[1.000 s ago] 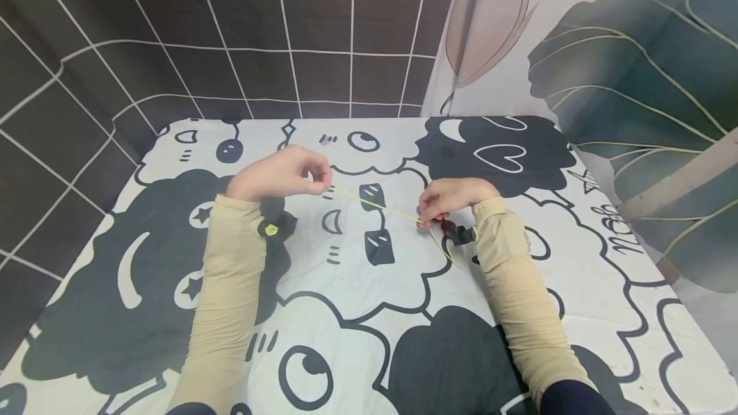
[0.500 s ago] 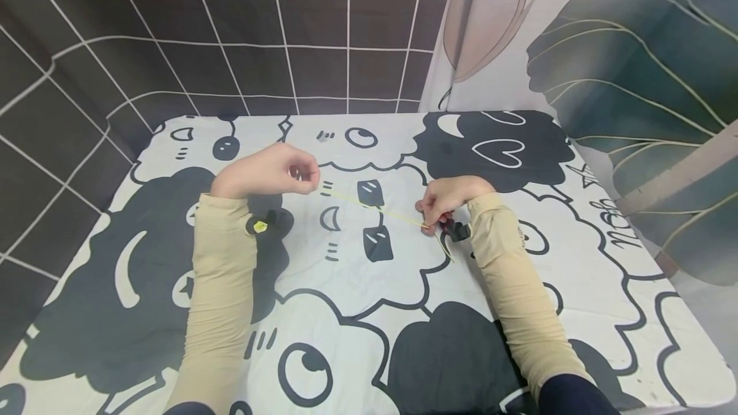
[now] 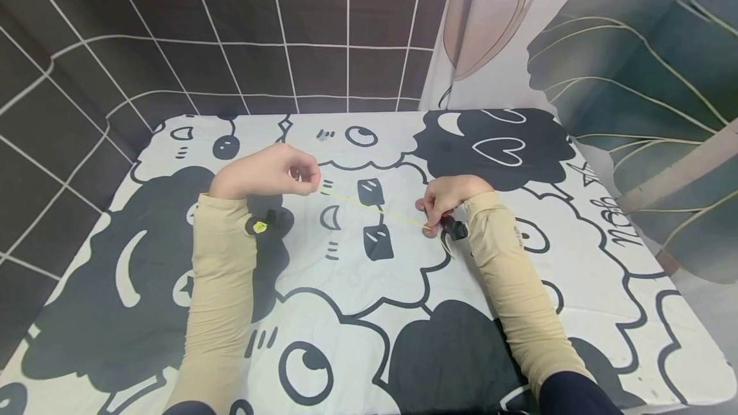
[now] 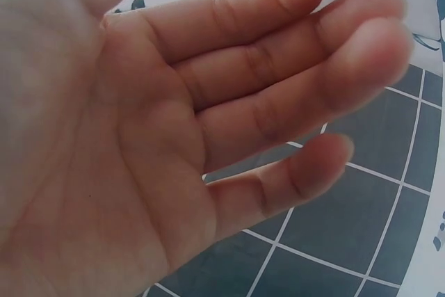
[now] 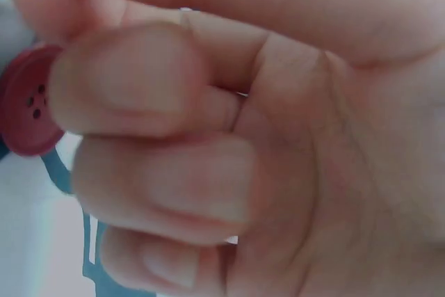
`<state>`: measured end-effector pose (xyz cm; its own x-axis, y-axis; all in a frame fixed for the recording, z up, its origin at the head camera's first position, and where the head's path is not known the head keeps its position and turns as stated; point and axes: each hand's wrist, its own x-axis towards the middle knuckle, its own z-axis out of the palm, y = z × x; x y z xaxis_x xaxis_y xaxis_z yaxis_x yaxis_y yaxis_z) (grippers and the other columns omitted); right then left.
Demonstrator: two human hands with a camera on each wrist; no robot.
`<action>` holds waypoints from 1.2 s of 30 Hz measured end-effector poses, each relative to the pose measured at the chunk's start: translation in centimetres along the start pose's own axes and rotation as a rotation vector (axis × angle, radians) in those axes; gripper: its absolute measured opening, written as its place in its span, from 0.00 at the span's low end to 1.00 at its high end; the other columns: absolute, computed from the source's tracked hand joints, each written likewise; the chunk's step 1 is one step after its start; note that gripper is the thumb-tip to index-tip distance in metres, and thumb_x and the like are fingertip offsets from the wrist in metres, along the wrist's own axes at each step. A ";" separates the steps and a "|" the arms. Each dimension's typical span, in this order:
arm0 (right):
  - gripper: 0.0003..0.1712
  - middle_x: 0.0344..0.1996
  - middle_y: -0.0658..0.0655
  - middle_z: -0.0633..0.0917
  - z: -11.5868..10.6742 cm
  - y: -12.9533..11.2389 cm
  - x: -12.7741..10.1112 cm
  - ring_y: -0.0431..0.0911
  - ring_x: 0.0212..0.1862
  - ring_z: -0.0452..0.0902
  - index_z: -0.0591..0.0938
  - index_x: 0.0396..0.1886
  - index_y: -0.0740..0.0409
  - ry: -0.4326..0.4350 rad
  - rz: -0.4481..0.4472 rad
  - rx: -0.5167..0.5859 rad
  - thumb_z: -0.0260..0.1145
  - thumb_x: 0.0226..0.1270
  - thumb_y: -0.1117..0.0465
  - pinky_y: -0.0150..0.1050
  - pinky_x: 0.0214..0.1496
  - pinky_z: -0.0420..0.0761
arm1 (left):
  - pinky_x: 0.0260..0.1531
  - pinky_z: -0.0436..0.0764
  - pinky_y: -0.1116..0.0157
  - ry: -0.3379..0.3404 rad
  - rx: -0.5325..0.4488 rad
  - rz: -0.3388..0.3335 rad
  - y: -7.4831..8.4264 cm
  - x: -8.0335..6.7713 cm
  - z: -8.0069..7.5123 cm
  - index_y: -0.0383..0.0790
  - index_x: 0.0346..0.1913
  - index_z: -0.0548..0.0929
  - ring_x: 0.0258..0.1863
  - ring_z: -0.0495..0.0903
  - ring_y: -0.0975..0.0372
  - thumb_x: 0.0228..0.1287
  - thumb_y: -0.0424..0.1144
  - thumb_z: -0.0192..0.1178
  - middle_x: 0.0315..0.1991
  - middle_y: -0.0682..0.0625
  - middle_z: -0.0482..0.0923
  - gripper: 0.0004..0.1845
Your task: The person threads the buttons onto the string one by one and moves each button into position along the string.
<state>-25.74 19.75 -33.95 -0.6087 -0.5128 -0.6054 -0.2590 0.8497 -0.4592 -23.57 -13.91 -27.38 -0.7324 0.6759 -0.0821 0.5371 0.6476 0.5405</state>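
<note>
Left hand: my left hand (image 3: 268, 171) is raised over the cloth, thumb and forefinger pinching the far end of a thin yellow thread (image 3: 375, 207); from the wrist view the other fingers (image 4: 292, 95) lie loosely bent, touching nothing.
Right hand: my right hand (image 3: 446, 196) sits low, knuckles up, fingers curled in and pinching a red button (image 5: 28, 102) at its fingertips; I count four holes in it.
Thread: it runs taut from my left fingertips, sloping down to my right fingertips; a short tail trails out below the right hand onto the cloth. Whether it passes through the button I cannot tell.
Under the hands: a table with a black-and-white cartoon cloth (image 3: 346, 312).
Beyond the hands: a dark tiled backdrop (image 3: 230, 31); off past my right hand, a leaf-print backdrop (image 3: 623, 50).
Sleeves: beige on both forearms.
</note>
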 end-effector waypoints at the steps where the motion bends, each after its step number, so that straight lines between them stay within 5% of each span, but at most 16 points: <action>1: 0.07 0.14 0.45 0.75 0.0 0.0 0.0 0.37 0.21 0.66 0.79 0.16 0.56 0.011 0.001 -0.002 0.67 0.49 0.65 0.28 0.25 0.64 | 0.35 0.73 0.63 0.001 0.002 0.005 0.0 0.0 0.0 0.45 0.29 0.82 0.30 0.75 0.60 0.58 0.35 0.59 0.25 0.54 0.78 0.04; 5: 0.09 0.16 0.45 0.73 -0.3 -0.2 -0.3 0.38 0.23 0.64 0.77 0.17 0.54 0.076 -0.061 -0.052 0.67 0.52 0.63 0.30 0.28 0.63 | 0.32 0.73 0.65 0.006 0.009 0.032 0.1 0.1 0.1 0.45 0.29 0.82 0.29 0.74 0.61 0.58 0.34 0.59 0.25 0.54 0.78 0.04; 10: 0.06 0.21 0.49 0.79 -0.7 -1.3 -0.5 0.39 0.27 0.71 0.80 0.28 0.55 0.257 -0.315 -0.110 0.65 0.63 0.58 0.33 0.35 0.71 | 0.31 0.72 0.66 0.055 -0.009 0.105 0.4 0.4 0.6 0.44 0.30 0.82 0.29 0.74 0.62 0.59 0.33 0.59 0.26 0.53 0.78 0.03; 13: 0.05 0.29 0.51 0.83 -0.6 -2.6 -0.8 0.40 0.34 0.76 0.81 0.35 0.55 0.381 -0.443 -0.067 0.63 0.66 0.58 0.36 0.41 0.76 | 0.32 0.72 0.67 0.100 -0.027 0.162 0.8 1.0 1.1 0.44 0.31 0.82 0.30 0.75 0.62 0.60 0.33 0.61 0.26 0.53 0.78 0.03; 18: 0.11 0.44 0.55 0.85 -0.2 -4.9 -1.4 0.44 0.48 0.80 0.79 0.48 0.56 0.490 -0.535 0.088 0.62 0.69 0.60 0.42 0.49 0.79 | 0.33 0.72 0.69 0.175 -0.048 0.274 1.5 2.1 2.0 0.42 0.32 0.83 0.29 0.74 0.63 0.59 0.30 0.62 0.26 0.52 0.78 0.04; 26: 0.20 0.51 0.62 0.84 0.5 -6.1 -0.9 0.45 0.54 0.80 0.73 0.57 0.58 0.355 -0.588 0.351 0.63 0.67 0.62 0.42 0.61 0.75 | 0.35 0.73 0.69 0.300 -0.028 0.414 2.1 3.4 3.2 0.40 0.32 0.82 0.28 0.74 0.64 0.58 0.29 0.64 0.24 0.51 0.79 0.03; 32: 0.14 0.31 0.59 0.83 0.5 -6.0 -1.0 0.47 0.40 0.79 0.77 0.51 0.56 0.344 -0.515 0.426 0.62 0.68 0.59 0.38 0.41 0.72 | 0.36 0.72 0.67 0.351 -0.013 0.454 2.2 3.8 3.4 0.39 0.32 0.82 0.28 0.74 0.63 0.57 0.30 0.65 0.23 0.51 0.78 0.03; 36: 0.08 0.22 0.52 0.76 0.2 -5.8 -1.3 0.47 0.32 0.73 0.81 0.42 0.58 0.370 -0.500 0.411 0.61 0.69 0.59 0.37 0.36 0.70 | 0.37 0.73 0.67 0.327 -0.030 0.456 2.2 3.9 3.4 0.38 0.32 0.82 0.28 0.75 0.63 0.57 0.29 0.64 0.24 0.51 0.78 0.03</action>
<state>-23.27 15.46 -30.57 -0.7232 -0.6897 -0.0351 -0.3145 0.3742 -0.8724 -23.82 -8.61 -29.36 -0.5235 0.7374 0.4269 0.8209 0.3022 0.4845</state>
